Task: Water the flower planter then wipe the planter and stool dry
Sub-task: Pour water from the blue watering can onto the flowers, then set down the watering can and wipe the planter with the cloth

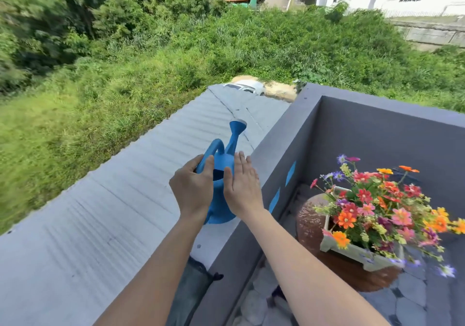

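I see the grey parapet wall (281, 149) running from near to far through the middle of the scene, with a corrugated roof (125, 200) on its left and the paved terrace on its right. Down on the right, near the wall, stands a round brown stool (312, 225), and on it sits the pale flower planter (362, 252), crowded with red, orange and pink blooms. The blue watering can (222, 174) rests on top of the wall, spout pointing far and slightly right, well apart from the planter.

My left hand (192, 189) curls around the can's left side by the looped handle, fingers (208, 167) bent onto the plastic. My right hand (242, 184) lies flat against the right flank, its fingers straight and pressed together, not gripping.

I judge the can to be stiff, thin plastic with smooth sides, likely slippery if wet. I cannot tell how full it is; with water it would be front-heavy and slosh. I would take the looped handle and steady the body underneath.
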`<action>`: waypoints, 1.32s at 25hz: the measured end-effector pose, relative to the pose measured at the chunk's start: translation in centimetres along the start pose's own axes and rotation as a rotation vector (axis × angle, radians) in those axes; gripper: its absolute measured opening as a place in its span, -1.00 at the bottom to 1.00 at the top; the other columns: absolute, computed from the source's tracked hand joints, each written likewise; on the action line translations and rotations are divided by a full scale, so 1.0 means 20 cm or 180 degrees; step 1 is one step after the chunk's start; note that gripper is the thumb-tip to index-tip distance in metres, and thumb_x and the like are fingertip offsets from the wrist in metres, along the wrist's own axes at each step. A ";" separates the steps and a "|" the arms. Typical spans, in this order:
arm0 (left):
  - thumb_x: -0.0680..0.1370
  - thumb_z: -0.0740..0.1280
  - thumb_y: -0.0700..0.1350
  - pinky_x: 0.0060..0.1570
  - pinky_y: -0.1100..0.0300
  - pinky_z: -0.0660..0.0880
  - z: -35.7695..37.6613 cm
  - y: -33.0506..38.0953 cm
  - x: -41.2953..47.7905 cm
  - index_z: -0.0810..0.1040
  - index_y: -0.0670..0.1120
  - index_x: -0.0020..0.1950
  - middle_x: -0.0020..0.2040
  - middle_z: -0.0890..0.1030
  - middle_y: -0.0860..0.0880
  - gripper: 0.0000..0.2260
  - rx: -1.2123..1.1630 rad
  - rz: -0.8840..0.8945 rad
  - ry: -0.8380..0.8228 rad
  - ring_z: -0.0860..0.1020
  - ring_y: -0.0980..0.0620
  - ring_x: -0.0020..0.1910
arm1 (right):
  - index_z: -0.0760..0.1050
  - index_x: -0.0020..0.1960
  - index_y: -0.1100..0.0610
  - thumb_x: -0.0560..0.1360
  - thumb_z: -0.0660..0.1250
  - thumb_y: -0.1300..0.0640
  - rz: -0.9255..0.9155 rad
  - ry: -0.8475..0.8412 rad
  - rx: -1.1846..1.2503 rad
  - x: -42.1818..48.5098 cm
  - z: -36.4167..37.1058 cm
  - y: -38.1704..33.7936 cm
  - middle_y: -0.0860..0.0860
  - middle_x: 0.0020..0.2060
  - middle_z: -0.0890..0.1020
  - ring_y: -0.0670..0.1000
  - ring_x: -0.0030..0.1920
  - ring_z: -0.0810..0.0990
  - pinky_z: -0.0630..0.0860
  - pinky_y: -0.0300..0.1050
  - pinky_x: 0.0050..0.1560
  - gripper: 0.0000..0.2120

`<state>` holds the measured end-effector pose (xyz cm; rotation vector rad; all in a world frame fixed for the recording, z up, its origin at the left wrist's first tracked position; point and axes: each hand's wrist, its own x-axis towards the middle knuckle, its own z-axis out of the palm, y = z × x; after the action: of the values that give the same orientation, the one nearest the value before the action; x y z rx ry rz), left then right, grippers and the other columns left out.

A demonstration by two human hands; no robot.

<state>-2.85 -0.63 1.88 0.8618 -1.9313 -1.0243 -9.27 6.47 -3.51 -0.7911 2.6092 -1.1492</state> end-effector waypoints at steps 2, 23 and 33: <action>0.52 0.34 -0.06 -0.39 0.34 0.36 0.04 -0.05 -0.05 0.65 -0.11 -0.20 -0.45 0.57 -0.01 -0.82 -0.0004 -0.0102 0.0061 0.48 0.08 -0.43 | -0.10 0.57 0.15 0.67 -0.12 -0.03 0.0062 -0.0087 -0.0027 -0.01 0.03 0.05 0.02 0.60 -0.04 -0.01 0.58 -0.14 -0.19 -0.03 0.55 -0.47; 0.65 0.04 -0.06 -0.12 0.30 0.28 -0.17 -0.21 -0.28 0.43 0.00 -0.08 -0.22 0.46 0.18 -0.79 0.0087 -0.0379 -0.0320 0.41 0.13 -0.12 | -0.05 0.58 0.16 0.67 -0.11 -0.03 0.0494 0.0145 0.0323 -0.28 0.10 0.22 0.04 0.58 0.07 -0.01 0.58 -0.04 -0.12 -0.07 0.56 -0.47; 0.59 -0.01 0.22 0.12 0.02 0.43 -0.57 -0.97 -0.41 0.02 0.01 0.55 0.29 0.53 -0.09 -0.42 0.2335 -0.1061 -0.2237 0.51 -0.12 0.20 | 0.29 0.36 0.23 0.50 -0.04 -0.35 0.0580 -0.0499 -0.0326 -0.82 0.58 0.04 0.11 0.21 0.43 0.13 0.21 0.42 0.40 -0.03 0.20 -0.26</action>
<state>14.88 -6.55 -13.31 1.3872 -2.9258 -0.8613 8.53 8.45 -12.77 -0.6187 2.5636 -0.8743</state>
